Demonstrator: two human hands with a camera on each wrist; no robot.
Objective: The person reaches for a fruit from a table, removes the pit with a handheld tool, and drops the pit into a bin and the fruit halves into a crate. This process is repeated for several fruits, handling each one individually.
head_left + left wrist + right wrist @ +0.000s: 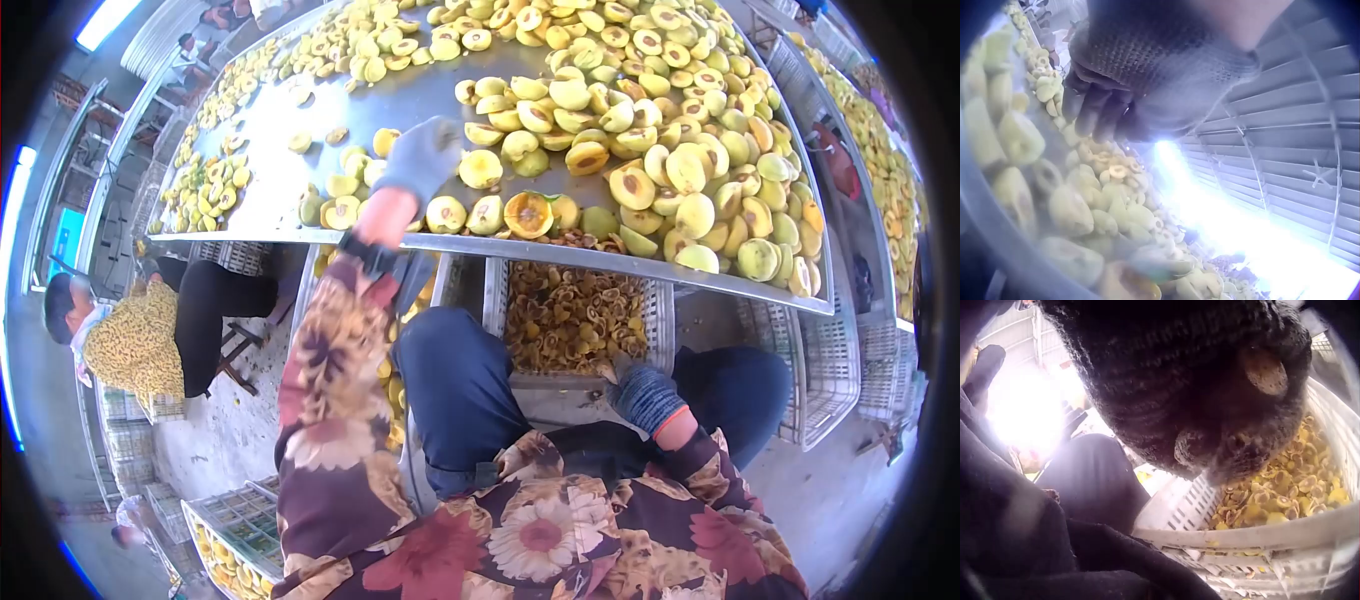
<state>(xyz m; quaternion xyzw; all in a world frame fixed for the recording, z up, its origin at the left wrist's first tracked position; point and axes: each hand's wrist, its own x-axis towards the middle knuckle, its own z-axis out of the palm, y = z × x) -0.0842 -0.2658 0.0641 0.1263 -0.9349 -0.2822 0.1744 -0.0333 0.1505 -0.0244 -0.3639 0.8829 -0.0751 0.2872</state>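
"So, what takes up the most room?"

"1 metal table point(480, 244), spread with stone-fruit halves point(690, 168), many cut face up. Below its near edge sits 1 plastic crate point(665, 320) of brown-and-yellow scraps point(570, 320), open side up."

"And the 2 hands?"

"Both gloved. The left hand point(422, 158) is over the table, near the front row of halves; its fingers hang relaxed and narrow together, with no fruit showing in them. The right hand point(1191, 394) is beside the crate's near rim, curled around a short tan object point(1266, 374)."

"Which way does that point?"

"In the head view its long axis seems to run forward and left, the tip towards the scraps. Most of it is hidden by the glove, so I can't tell its full shape."

"Any half that stands out?"

"1 orange half point(528, 214), hollow facing up, by the table's near edge."
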